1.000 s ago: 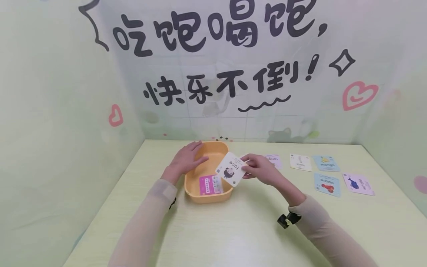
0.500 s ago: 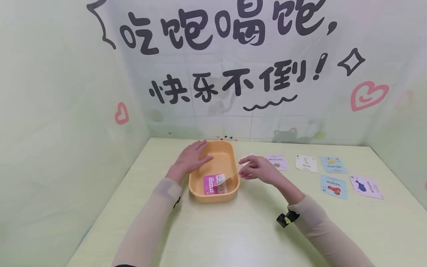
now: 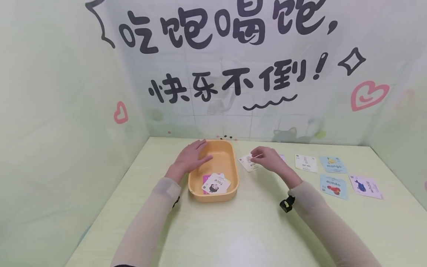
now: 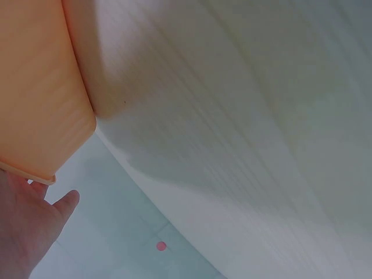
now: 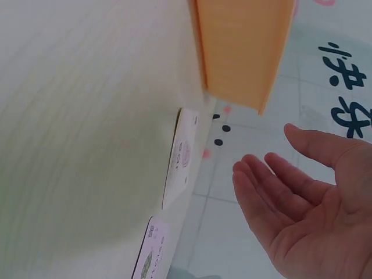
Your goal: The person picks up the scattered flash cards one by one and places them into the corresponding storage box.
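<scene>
My left hand (image 3: 189, 159) rests on the left rim of an orange plastic basket (image 3: 236, 163), its fingers straight. In the left wrist view, the thumb of the left hand (image 4: 35, 218) is apart from the basket's edge (image 4: 46, 110). Inside the basket's near end, a white "face" card (image 3: 217, 184) lies partly over a pink card (image 3: 206, 178). My right hand (image 3: 271, 160) hovers over a white card (image 3: 246, 161) right of the basket, covering part of it. Seen from the right wrist, the right hand (image 5: 314, 215) holds nothing, its fingers loosely bent above the white card (image 5: 181, 157).
A purple tortoise card (image 5: 150, 253) lies mostly hidden behind the right hand. Farther right are an "arm" card (image 3: 306, 163), a mango card (image 3: 333, 164), an apple card (image 3: 333, 186) and a whale card (image 3: 366, 187). A printed cloth backdrop (image 3: 207, 126) borders the table's far edge.
The right hand let go of the "face" card, which dropped into the basket onto the pink card. The right hand then moved right, over the white card. The left hand stayed on the rim.
</scene>
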Action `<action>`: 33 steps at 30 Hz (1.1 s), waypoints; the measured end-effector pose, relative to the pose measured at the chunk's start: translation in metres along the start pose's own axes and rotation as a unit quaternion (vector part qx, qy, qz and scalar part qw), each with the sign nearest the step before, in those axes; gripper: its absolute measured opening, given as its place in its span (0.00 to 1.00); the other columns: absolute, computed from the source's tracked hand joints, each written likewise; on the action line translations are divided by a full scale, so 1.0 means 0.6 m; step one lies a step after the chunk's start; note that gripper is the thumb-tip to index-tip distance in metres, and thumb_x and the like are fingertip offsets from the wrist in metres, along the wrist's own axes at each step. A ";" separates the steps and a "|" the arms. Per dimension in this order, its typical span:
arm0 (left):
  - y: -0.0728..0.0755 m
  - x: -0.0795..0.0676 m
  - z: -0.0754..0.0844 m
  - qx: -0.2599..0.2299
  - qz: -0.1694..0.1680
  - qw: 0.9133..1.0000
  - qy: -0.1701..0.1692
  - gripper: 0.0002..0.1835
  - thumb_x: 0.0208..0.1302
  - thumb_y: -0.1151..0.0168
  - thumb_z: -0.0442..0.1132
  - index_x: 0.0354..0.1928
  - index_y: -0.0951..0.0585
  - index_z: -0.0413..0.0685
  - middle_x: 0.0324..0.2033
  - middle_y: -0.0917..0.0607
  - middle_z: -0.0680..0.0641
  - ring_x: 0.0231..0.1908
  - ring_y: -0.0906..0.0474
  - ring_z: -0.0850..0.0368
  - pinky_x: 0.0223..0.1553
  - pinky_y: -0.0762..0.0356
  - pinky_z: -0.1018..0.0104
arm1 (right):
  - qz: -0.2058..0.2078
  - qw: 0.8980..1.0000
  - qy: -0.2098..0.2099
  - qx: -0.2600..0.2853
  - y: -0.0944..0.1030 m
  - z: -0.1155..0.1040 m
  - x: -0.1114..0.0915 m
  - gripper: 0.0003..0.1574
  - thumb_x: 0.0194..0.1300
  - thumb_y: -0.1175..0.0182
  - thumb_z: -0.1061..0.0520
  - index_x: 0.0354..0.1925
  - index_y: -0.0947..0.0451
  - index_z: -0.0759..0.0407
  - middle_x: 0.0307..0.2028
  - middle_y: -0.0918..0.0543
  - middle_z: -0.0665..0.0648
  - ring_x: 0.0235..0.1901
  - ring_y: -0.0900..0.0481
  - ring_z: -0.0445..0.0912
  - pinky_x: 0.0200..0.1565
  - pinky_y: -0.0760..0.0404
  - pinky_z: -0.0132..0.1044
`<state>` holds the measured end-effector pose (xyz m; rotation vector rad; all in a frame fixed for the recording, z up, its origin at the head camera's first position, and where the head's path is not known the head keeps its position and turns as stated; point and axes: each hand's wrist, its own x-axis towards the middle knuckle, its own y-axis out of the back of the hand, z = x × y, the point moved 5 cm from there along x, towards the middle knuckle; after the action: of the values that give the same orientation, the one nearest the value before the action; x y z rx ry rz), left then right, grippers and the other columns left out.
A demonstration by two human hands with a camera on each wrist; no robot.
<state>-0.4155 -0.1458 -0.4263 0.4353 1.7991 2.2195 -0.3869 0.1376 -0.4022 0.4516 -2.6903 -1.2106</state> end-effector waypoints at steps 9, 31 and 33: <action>-0.005 0.001 -0.002 0.002 -0.001 1.000 0.005 0.44 0.69 0.54 0.69 0.78 0.44 0.53 0.79 0.44 0.47 0.78 0.49 0.44 0.78 0.49 0.45 | -0.018 0.971 -0.138 -0.193 -0.026 0.036 0.025 0.35 0.59 0.33 0.35 0.34 0.22 0.68 0.38 0.24 0.65 0.40 0.28 0.57 0.44 0.22 0.48; 0.001 0.000 0.000 0.002 -0.001 1.000 0.004 0.43 0.69 0.52 0.67 0.78 0.44 0.51 0.78 0.44 0.46 0.78 0.47 0.43 0.78 0.49 0.45 | 0.041 0.993 -0.104 -0.038 -0.024 0.057 0.028 0.14 0.62 0.35 0.63 0.46 0.22 0.68 0.40 0.14 0.66 0.33 0.18 0.48 0.34 0.21 0.34; 0.002 0.000 0.000 0.002 -0.002 1.000 0.004 0.43 0.69 0.52 0.68 0.78 0.44 0.51 0.78 0.44 0.46 0.77 0.47 0.43 0.78 0.49 0.46 | 0.047 0.994 -0.101 -0.003 -0.018 0.057 0.026 0.13 0.64 0.38 0.64 0.47 0.22 0.69 0.39 0.14 0.66 0.30 0.16 0.46 0.31 0.19 0.32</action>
<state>-0.4156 -0.1461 -0.4253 0.4229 1.8078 2.2180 -0.4084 0.1496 -0.4324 0.2070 -2.8377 -1.3007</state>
